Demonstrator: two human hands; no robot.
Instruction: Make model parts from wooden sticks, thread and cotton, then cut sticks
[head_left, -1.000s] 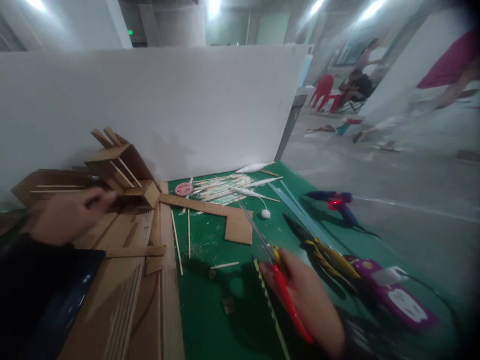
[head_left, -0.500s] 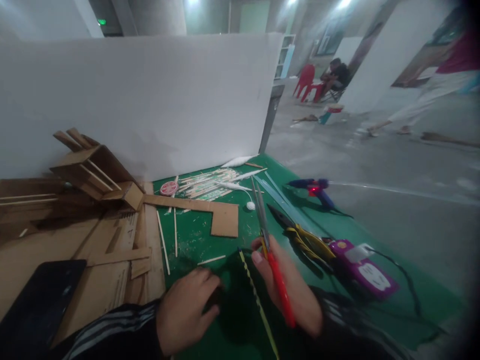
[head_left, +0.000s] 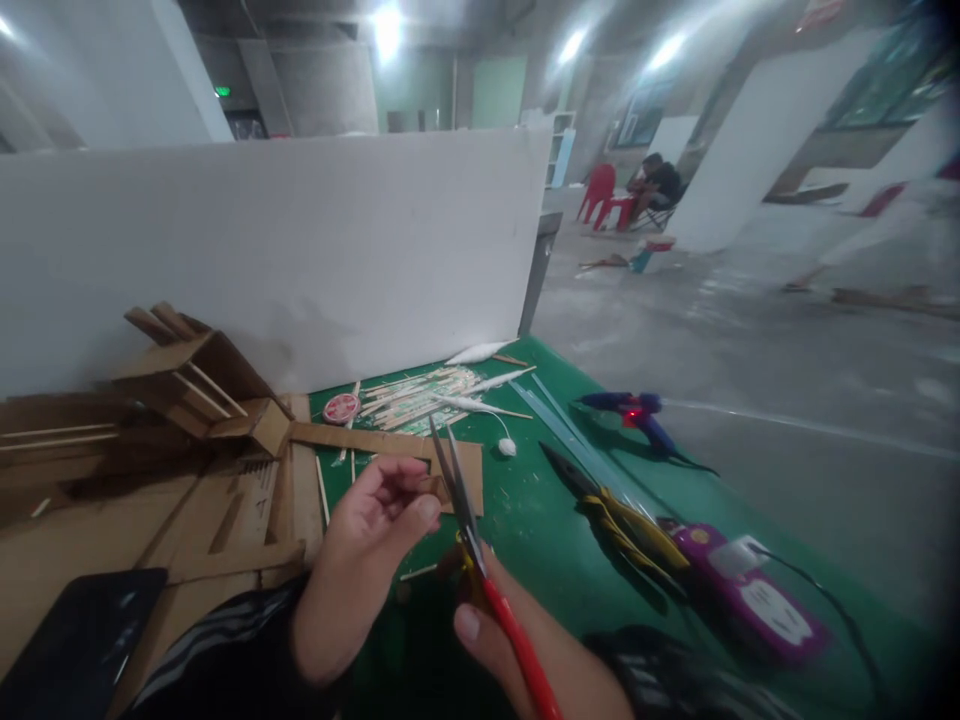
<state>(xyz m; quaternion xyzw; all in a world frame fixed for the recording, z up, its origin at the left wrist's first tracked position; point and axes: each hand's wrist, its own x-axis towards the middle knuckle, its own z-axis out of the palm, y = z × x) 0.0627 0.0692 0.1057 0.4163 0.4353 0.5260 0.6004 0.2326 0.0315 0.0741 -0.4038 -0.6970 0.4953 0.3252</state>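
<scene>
Head view: a small cardboard piece [head_left: 437, 487] is being pinched in the left hand [head_left: 364, 560], just beside the parted blades of scissors [head_left: 468, 522] being gripped in the right hand [head_left: 517, 625]. A cardboard structure [head_left: 166, 372] is already standing joined; cutting is being judged unfinished, remainder unclear.

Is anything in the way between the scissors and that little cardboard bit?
Nothing visible: the left hand holds the little cardboard bit right by the slightly open scissors in the right hand. Whether they touch, I can't tell.

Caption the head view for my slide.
Right hand holds open scissors beside a small cardboard piece in the left hand.
</scene>
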